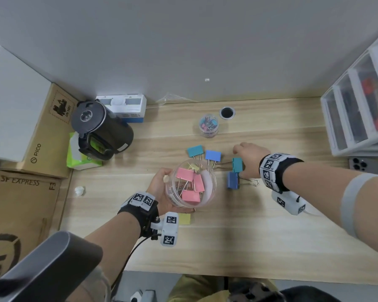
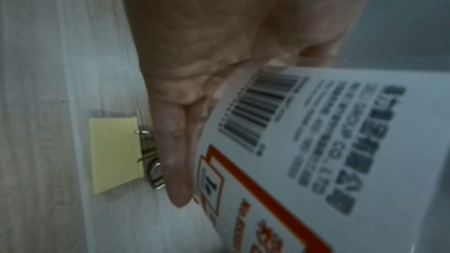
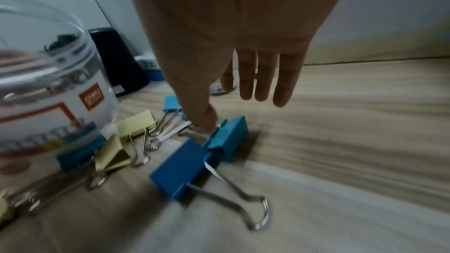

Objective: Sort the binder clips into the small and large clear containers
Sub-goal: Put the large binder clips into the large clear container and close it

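Observation:
My left hand grips the large clear container from the left, lifted and tilted over the desk. It holds several pink binder clips and a yellow one. Its white label fills the left wrist view, with my fingers beside it. My right hand is open over a teal clip, the thumb touching it. A dark blue clip lies just in front. Another teal clip and a light blue clip lie behind the container. A yellow clip rests under my left hand.
The small clear container with small clips stands at the back, near a desk grommet hole. A black kettle and cardboard boxes crowd the left; a white drawer unit stands at the right.

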Motion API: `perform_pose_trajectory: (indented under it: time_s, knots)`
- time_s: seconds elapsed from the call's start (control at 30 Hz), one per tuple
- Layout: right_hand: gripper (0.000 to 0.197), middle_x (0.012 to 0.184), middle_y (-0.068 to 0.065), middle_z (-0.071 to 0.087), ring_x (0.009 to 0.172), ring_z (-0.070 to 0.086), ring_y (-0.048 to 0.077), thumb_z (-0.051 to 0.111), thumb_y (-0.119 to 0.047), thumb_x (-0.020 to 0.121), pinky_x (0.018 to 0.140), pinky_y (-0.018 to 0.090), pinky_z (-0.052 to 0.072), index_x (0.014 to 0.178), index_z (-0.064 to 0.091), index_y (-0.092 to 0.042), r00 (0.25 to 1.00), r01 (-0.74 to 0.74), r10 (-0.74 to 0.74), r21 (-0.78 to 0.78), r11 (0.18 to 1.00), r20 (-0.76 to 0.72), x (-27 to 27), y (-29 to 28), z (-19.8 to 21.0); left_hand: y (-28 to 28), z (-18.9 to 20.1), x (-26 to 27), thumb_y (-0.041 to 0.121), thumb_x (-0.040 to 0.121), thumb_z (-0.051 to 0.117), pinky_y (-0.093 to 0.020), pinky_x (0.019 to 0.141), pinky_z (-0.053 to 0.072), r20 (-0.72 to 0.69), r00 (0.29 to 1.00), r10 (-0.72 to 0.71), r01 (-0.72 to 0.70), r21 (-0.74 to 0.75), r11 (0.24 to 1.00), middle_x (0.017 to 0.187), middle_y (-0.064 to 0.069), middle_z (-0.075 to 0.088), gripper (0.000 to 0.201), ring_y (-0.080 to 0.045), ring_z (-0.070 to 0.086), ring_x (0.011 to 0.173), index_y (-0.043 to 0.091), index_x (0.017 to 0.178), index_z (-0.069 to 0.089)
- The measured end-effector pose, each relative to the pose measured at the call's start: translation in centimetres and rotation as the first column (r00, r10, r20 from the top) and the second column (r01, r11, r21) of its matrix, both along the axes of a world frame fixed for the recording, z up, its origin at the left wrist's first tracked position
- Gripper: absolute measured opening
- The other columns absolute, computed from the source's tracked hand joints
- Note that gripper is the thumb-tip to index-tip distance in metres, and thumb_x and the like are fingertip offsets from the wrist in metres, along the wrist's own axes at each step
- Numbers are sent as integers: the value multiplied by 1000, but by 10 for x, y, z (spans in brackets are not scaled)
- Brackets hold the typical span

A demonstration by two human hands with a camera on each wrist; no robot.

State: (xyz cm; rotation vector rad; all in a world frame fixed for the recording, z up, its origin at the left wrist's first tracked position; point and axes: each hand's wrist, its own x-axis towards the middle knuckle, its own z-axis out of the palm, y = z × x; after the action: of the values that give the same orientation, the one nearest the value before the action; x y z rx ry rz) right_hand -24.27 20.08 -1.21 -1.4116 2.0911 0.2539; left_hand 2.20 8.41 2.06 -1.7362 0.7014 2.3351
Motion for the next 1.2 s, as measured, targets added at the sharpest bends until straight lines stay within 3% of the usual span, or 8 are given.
perform_pose_trajectory:
  time_s: [0.07,0.23,0.37,0.53,0.63,0.83,1.07,1.2]
  knots:
    - [69,122,3,48,111,48,24,78,-36,71,79,36,50,128,41,-21,1000,-18,19,43,999,-6,7,5,-15,-1,-2,4,51,90,42,-50,71,61,-9,1000,20,-19,18,1000,111,-21,73,62,-39,72,92,7,125,68]
    - [70,124,6,40,111,42,27,75,-21,73,69,34,49,133,40,-29,997,-55,57,48,997,-52,19,3,-35,-6,-7,9,52,89,43,-54,77,60,7,999,33,-33,50,998,127,-24,68,66,-42,67,106,7,130,66]
    - [58,121,8,42,105,47,27,74,-18,74,66,33,45,126,48,-23,997,-59,61,40,997,-41,18,-5,-36,-9,-8,7,53,89,41,-53,83,57,-4,1000,25,-25,65,998,119,-24,71,64,-42,66,104,6,124,68]
    - [41,105,7,47,85,60,28,73,-27,78,69,36,56,113,55,-15,999,-8,10,42,999,-31,16,-4,-31,-9,-4,1,51,91,40,-49,84,56,-10,1000,25,-25,48,999,109,-22,73,61,-40,66,100,6,122,68]
    - [50,104,6,50,84,58,27,69,-50,76,69,33,52,109,53,-17,996,89,-89,-16,996,-12,11,-1,-18,-11,-4,0,50,89,42,-47,79,58,4,999,45,-45,28,999,109,-21,73,62,-38,68,95,6,127,65]
    - [44,94,1,62,84,58,24,67,-48,77,74,34,50,107,52,-20,950,233,-191,-156,960,245,-7,3,24,-11,3,-6,51,88,42,-50,81,58,-27,998,57,-58,-29,998,123,-25,69,68,-42,66,101,5,133,63]
    - [36,68,-5,61,62,55,18,59,-54,73,64,36,49,92,44,-27,898,193,-16,-361,912,439,28,-8,87,-7,17,-22,46,90,41,-49,78,58,-103,982,156,-164,-69,984,109,-24,73,60,-42,66,98,6,128,65]
    - [30,72,-2,60,64,55,20,56,-51,84,62,35,47,83,48,-22,896,158,-12,-295,942,443,61,-21,97,-2,21,-29,47,90,41,-52,90,53,-123,975,183,-191,-57,980,126,-26,67,62,-44,61,113,8,132,64]
